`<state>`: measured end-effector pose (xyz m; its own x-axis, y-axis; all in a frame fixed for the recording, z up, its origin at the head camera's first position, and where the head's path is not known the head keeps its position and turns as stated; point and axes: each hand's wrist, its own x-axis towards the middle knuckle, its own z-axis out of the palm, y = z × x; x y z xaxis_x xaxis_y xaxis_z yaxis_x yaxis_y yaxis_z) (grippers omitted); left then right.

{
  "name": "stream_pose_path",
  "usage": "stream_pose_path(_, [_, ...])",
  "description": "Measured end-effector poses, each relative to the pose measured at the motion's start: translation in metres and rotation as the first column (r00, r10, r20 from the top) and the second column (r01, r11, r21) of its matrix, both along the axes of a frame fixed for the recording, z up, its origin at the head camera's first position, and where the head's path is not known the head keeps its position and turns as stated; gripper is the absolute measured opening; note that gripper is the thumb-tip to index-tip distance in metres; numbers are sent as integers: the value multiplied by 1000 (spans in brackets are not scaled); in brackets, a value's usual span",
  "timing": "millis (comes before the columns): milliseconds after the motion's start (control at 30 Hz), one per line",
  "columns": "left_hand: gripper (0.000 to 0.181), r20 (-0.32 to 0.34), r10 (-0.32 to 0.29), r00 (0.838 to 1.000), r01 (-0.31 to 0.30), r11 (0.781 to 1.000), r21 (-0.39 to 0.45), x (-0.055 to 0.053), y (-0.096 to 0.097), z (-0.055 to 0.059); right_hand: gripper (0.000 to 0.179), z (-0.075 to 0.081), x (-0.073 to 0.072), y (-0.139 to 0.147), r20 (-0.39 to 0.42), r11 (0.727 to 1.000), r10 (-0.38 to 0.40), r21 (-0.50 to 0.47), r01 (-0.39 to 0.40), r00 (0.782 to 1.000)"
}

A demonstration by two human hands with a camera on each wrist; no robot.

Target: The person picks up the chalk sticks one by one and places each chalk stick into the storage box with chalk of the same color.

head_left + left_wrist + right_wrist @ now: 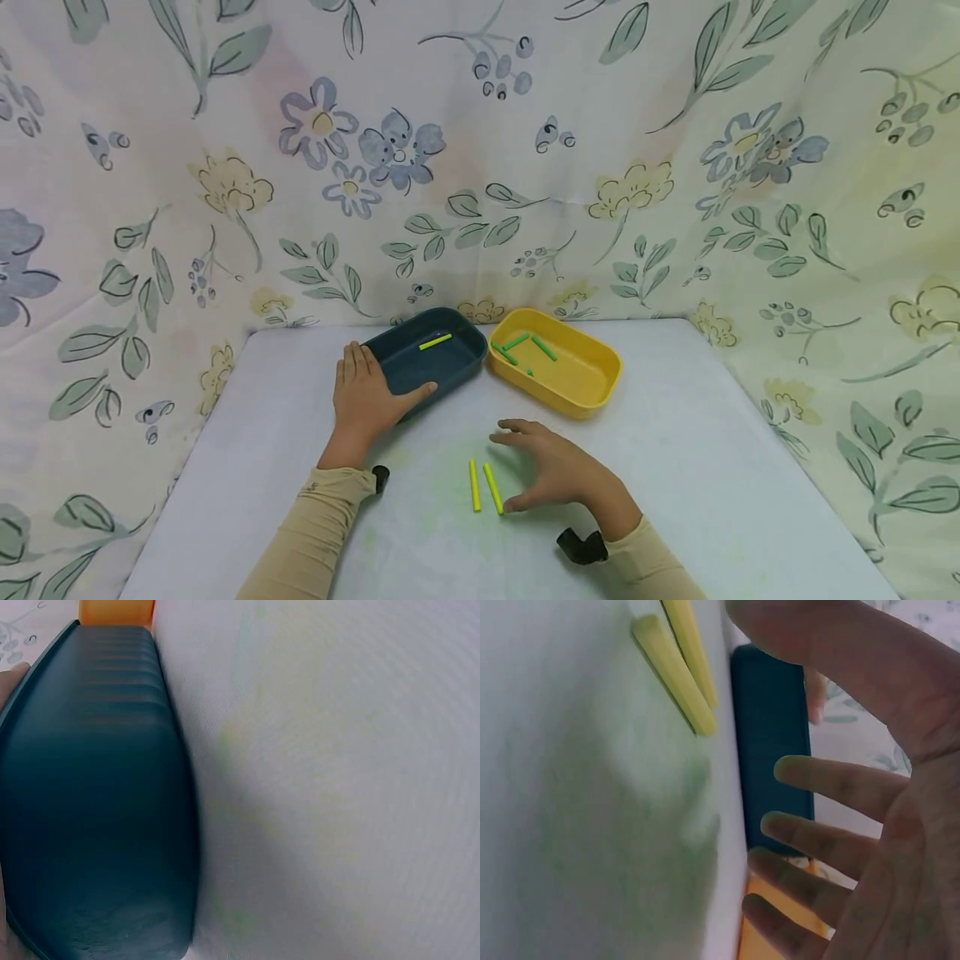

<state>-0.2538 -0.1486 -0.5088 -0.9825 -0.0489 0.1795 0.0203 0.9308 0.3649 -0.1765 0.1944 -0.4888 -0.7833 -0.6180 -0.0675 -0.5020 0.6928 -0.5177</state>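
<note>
At the far left, the left hand [367,400] rests on the near-left end of the dark blue tray [405,367], fingers straight and thumb spread apart along the near rim; if that palm bore down unevenly or dragged, the tray could tip or skid, and its lone yellow stick [435,342], lying near the far wall, might roll. The 2 trays sit corner to corner, so a shove rightward would probably push the neighbour too. Nearer the person, 2 loose yellow sticks lie side by side on the desk [675,450], a left stick [475,486] and a right stick [493,489], with a narrow gap between them. Being slim and seemingly round, either could roll away if brushed, and a hasty pinch at 1 could catch or scatter both. The right hand [558,475] is just beside them, fingers and thumb apart, holding nothing; its thumb is close to the near end of the right stick, and a low sweep could knock it. Behind that hand, the yellow tray [581,375] holds 3 green sticks [544,347] and a small green bit [530,372]; a careless drop there would mix the colours, and brittle sticks, if squeezed hard, might snap.
</note>
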Motion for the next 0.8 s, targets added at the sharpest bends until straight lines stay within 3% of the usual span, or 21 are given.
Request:
stream_pose_path(367, [150,1,5,1000,-5,1000,4,-1,0,0,100,-8,4,-12,75,997,65,48,-68,995])
stream_pose_path(800, [151,17,4,1000,-4,1000,10,-1,1,0,79,-10,4,-14,72,994,68,84,-74,995])
